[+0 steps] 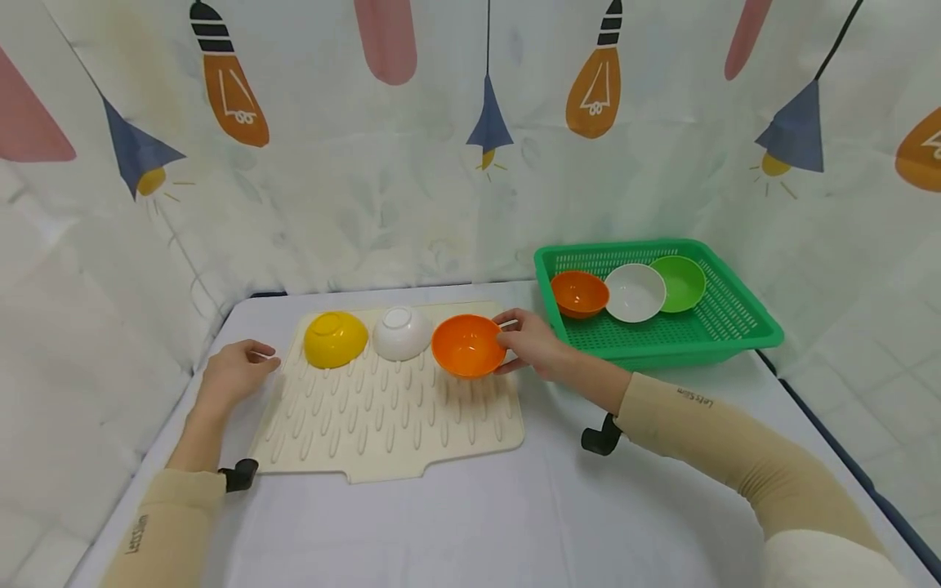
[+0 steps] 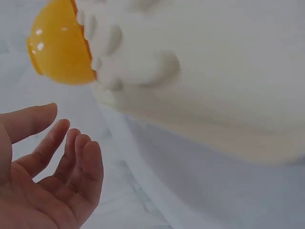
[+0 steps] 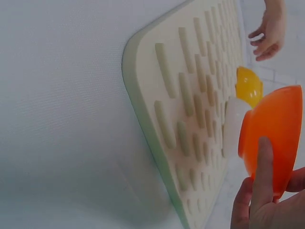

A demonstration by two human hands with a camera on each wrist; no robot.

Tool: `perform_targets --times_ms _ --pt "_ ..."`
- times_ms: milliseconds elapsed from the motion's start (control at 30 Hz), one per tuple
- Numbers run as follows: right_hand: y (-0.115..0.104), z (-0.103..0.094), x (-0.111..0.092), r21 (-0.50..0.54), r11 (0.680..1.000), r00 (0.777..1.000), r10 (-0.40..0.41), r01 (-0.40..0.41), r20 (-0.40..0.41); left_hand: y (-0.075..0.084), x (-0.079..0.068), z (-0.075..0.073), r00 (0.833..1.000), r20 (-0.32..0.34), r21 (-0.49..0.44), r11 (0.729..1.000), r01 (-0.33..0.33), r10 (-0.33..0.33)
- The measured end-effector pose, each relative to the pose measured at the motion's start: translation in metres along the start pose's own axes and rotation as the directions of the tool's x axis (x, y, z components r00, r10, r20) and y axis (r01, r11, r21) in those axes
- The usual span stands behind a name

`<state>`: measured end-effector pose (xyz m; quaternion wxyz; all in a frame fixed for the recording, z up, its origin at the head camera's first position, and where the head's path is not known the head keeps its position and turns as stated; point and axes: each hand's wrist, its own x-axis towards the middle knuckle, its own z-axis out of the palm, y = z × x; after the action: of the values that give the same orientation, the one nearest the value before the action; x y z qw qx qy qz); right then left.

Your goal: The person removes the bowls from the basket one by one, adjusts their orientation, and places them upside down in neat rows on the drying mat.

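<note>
While the left hand (image 1: 234,373) rests on the white cloth-covered surface (image 1: 456,514) just beside the left edge of the cream ribbed rubber drying mat (image 1: 390,412), its fingers (image 2: 78,157) lie loosely spread and gently bent, holding nothing; the left wrist view shows the palm open toward the mat's edge, apart from it; the forearm in a beige sleeve runs back toward the near left corner.

On the far part of the mat stands a row of three bowls; at the left a glossy yellow plastic bowl (image 1: 336,338) sits upside down; in the middle a white plastic bowl (image 1: 400,332) is also turned over, base up; at the right a bright orange plastic bowl (image 1: 468,345), smooth and shiny, is tipped on its side with its hollow facing the viewer, its lower rim on the mat near the right edge and just beside the white bowl.

The right hand (image 1: 531,343) holds this orange bowl by its right side; its fingers (image 3: 262,171) are curled round the rim and outer wall, one lying flat against the outside in the right wrist view; the right forearm, in a beige sleeve, reaches in from the lower right across the surface.

Further right a green perforated plastic basket (image 1: 735,327) holds a small orange bowl (image 1: 579,293), a white bowl (image 1: 635,291) and a green bowl (image 1: 680,282), side by side.
</note>
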<state>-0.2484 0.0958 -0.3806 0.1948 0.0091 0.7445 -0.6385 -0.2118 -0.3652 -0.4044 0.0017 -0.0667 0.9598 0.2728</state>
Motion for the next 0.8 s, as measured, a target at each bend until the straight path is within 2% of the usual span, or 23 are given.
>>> perform_targets --times_ms 67,100,200,267,333,467,600,800 --pt "0.002 0.001 0.001 0.005 1.0 1.0 0.004 -0.004 -0.004 0.012 -0.009 0.003 0.998 -0.059 0.001 1.0 -0.025 0.026" --pt "0.002 0.001 0.001 0.01 1.0 1.0 0.006 -0.006 -0.004 0.02 -0.013 0.004 0.997 -0.066 -0.012 0.999 -0.037 0.036" --pt "0.004 0.001 0.002 0.021 1.0 1.0 0.005 -0.005 -0.008 0.045 -0.025 0.007 0.998 -0.009 -0.105 0.992 -0.066 0.065" --pt "0.006 0.0 0.002 0.03 1.0 1.0 0.006 -0.006 -0.007 0.06 -0.03 0.01 0.994 0.055 -0.214 0.973 -0.085 0.099" --pt "0.007 0.0 0.002 0.033 0.999 1.0 0.007 -0.007 -0.008 0.072 -0.034 0.013 0.982 0.125 -0.35 0.932 -0.092 0.144" --pt "0.009 0.0 0.0 0.038 0.999 1.0 0.007 -0.007 -0.007 0.095 -0.037 0.025 0.951 0.216 -0.567 0.822 -0.061 0.22" --pt "0.009 0.002 -0.001 0.037 0.999 1.0 0.01 -0.01 -0.003 0.115 -0.038 0.043 0.917 0.29 -0.668 0.744 -0.011 0.274" --pt "0.009 0.005 -0.004 0.024 1.0 1.0 0.016 -0.017 0.02 0.139 -0.035 0.071 0.85 0.404 -0.732 0.676 0.08 0.337"
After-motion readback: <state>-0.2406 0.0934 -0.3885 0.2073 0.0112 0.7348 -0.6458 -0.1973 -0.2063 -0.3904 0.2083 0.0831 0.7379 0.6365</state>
